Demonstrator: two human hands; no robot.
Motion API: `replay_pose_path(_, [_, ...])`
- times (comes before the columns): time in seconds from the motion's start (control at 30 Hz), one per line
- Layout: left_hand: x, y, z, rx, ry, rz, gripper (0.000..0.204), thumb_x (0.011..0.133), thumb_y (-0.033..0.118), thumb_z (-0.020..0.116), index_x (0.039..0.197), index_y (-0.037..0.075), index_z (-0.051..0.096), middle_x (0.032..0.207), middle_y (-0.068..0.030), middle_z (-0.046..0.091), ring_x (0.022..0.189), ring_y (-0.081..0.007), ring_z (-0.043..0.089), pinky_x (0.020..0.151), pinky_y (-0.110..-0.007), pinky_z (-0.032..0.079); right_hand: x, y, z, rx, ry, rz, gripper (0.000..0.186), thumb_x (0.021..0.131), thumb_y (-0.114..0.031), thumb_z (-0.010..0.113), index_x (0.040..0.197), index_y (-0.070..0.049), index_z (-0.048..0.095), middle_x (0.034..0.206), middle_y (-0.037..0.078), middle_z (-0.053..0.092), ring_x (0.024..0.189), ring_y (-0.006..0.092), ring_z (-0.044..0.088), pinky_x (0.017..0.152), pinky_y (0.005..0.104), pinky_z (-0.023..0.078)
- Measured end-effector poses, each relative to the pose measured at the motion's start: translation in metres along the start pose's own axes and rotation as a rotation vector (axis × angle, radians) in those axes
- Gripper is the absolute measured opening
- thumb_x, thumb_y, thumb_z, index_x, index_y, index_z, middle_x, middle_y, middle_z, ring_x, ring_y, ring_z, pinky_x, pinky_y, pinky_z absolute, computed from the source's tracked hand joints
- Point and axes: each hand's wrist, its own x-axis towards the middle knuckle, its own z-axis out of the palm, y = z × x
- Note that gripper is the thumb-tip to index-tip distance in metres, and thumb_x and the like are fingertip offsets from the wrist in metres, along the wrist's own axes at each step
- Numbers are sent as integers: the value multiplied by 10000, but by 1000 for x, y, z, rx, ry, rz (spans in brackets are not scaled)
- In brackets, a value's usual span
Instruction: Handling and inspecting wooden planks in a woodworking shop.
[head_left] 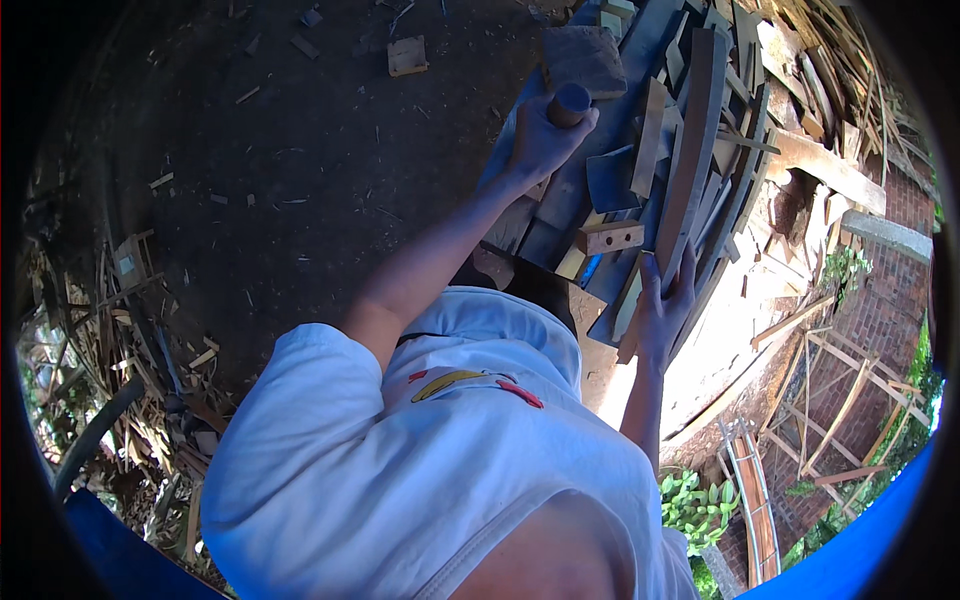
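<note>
– Looking down, in the head view: gripping what with the left hand (546,145)?
– Closed round a dark handle (571,101) near a wooden block (588,58), probably for control.
– And with the right hand (664,318)?
– Reaching, fingers parted, to a long board (692,150)'s near end, perhaps to steady it; can't tell whether gripping.

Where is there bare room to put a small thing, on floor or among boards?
The widest room is the dark floor, between the pale wood block and the left forearm, though chips lie scattered. A smaller patch seems open between the left hand and the two-holed block. Boards crowd the right hand and long curved plank.
</note>
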Motion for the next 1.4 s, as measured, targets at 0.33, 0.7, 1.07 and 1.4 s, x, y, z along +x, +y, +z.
replay_pose_path(0.33, [0, -6, -6, -1, -30, -23, 147, 813, 148, 730, 778, 36, 642, 724, -15, 672, 701, -68, 623, 627, -277, 495, 0, -14, 13, 58, -47, 13, 647, 861, -268, 688, 1424, -117, 406, 1272, 138, 534, 1146, 239, 532, 947, 374, 460])
replay_pose_path(0.7, [-18, 17, 11, 112, -65, -45, 261, 848, 207, 699, 709, 21, 580, 620, 12, 543, 649, -42, 471, 570, -298, 408, 6, -12, 5, 29, -26, -144, 626, 830, -112, 637, 1406, -34, 406, 1257, 143, 550, 1116, 236, 544, 954, 334, 414])
replay_pose_path(1.07, [-34, 5, 24, -63, -206, 38, 153, 818, 151, 713, 884, 28, 650, 803, -57, 681, 782, -42, 583, 655, -284, 462, 34, -48, 22, -164, -128, -457, 660, 778, -112, 666, 1387, -27, 427, 1088, 208, 646, 968, 263, 651, 841, 360, 491])
replay_pose_path(1.4, [-38, -4, 28, 41, -237, 63, 215, 817, 227, 714, 841, 41, 610, 740, -139, 630, 729, -116, 624, 612, -335, 442, 33, -45, 25, -52, -93, -423, 689, 765, -143, 717, 1386, -42, 437, 1029, 215, 672, 907, 284, 676, 816, 375, 507])
